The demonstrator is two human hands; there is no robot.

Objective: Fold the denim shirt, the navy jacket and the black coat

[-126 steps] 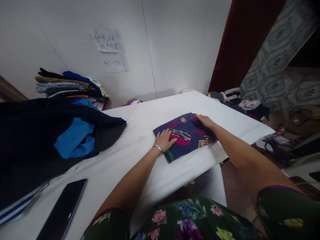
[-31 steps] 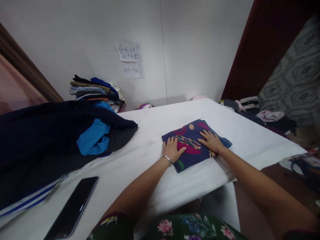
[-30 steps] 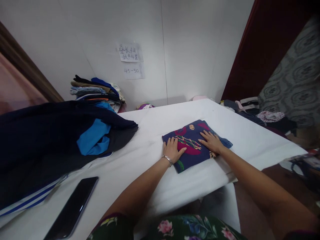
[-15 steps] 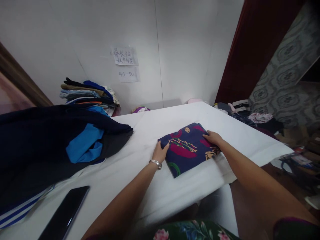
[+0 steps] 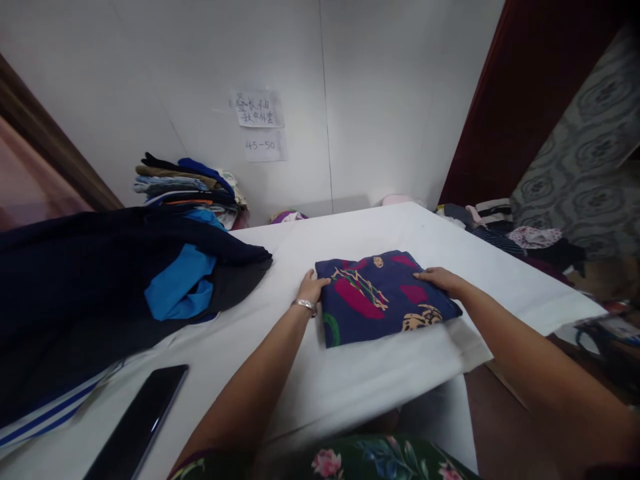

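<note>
A folded navy garment (image 5: 370, 300) with magenta, green and tan patterns lies on the white-covered table (image 5: 280, 353) in front of me. My left hand (image 5: 313, 289), with a silver bracelet at the wrist, grips its left edge, thumb on top and the other fingers partly hidden. On the opposite side my right hand (image 5: 443, 280) pinches the right edge, thumb and fingertips on the cloth. What kind of garment it is cannot be told from its folded shape.
Dark clothing (image 5: 100, 267) with a bright blue piece (image 5: 183, 283) is heaped at left. Behind it rises a stack of folded clothes (image 5: 187, 183). A phone (image 5: 137, 420) lies near the front left. More clothes (image 5: 535, 237) sit beyond the table's right edge.
The folded garment has turned slightly and now lies squarer to me, its right front corner more exposed. Both hands have moved with its edges. The view has shifted a little.
</note>
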